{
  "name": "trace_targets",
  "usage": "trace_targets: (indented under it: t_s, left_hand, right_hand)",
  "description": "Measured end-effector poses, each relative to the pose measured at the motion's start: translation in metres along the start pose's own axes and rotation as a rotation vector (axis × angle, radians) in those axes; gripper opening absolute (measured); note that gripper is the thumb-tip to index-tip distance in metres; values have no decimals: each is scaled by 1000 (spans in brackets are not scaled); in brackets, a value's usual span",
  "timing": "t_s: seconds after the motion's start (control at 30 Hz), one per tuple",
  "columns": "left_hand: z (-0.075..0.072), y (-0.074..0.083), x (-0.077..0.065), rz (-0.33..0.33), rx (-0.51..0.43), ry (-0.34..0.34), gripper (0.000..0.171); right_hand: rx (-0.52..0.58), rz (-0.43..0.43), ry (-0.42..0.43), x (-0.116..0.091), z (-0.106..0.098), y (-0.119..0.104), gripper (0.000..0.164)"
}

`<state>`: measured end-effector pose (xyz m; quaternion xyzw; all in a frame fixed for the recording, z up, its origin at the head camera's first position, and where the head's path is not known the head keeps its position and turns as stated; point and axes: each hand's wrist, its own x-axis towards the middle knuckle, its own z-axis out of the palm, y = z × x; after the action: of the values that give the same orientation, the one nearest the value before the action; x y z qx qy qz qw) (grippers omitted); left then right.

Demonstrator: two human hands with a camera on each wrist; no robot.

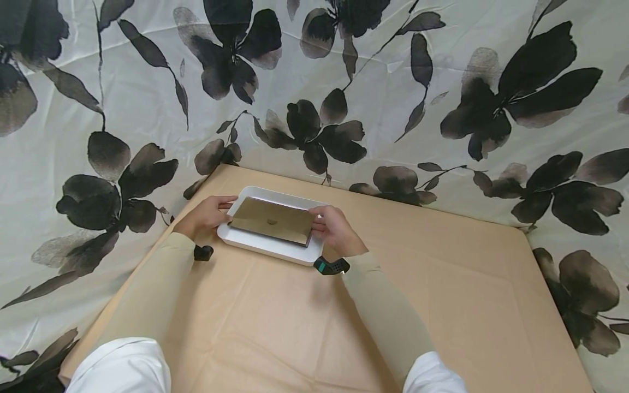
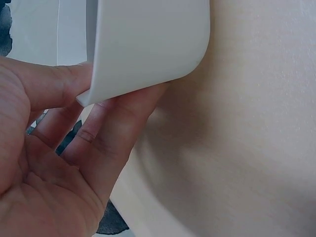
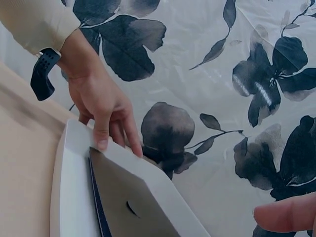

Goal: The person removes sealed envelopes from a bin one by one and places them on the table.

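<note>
A white shallow tray with rounded corners sits toward the table's far left, a flat gold case inside it. The case has a dark edge and a small crescent mark. My left hand grips the tray's left end; in the left wrist view its thumb lies at the rim and its fingers reach beneath. At the opposite end my right hand pinches the case's right edge, its fingertips inside the tray rim. Only one right fingertip shows in the right wrist view.
The tan table extends to the right and toward me. Behind it and along the sides hangs a white cloth with dark flowers. Dark bands circle both wrists.
</note>
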<state>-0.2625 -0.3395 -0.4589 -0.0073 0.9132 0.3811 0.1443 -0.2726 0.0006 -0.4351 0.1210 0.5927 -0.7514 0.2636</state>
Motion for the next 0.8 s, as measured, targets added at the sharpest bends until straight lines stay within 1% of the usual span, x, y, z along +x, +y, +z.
trace_targets:
  t_s: [0.13,0.17,0.23,0.37,0.4,0.57,0.8]
  left_hand:
    - [-1,0,-1,3,13,1,70]
    - [-1,0,-1,3,17,2,70]
    - [-1,-1,-1,0,20,4,70]
    - [-1,-1,0,-12,13,2,71]
    - [-1,-1,1,-15,13,1,71]
    - [0,-2,2,-26,4,-1,71]
    - [-2,-2,1,-17,-20,-9,71]
  right_hand:
    - [-42,-31,22,1,-1,2,54]
    - [-55,-43,28,2,-1,3,54]
    - [-80,-64,31,4,-1,7,58]
    - [-138,-106,29,6,1,15,72]
    - [-157,-116,30,7,1,18,72]
    - [-212,-142,37,10,3,26,62]
    - [-225,-171,61,13,7,29,58]
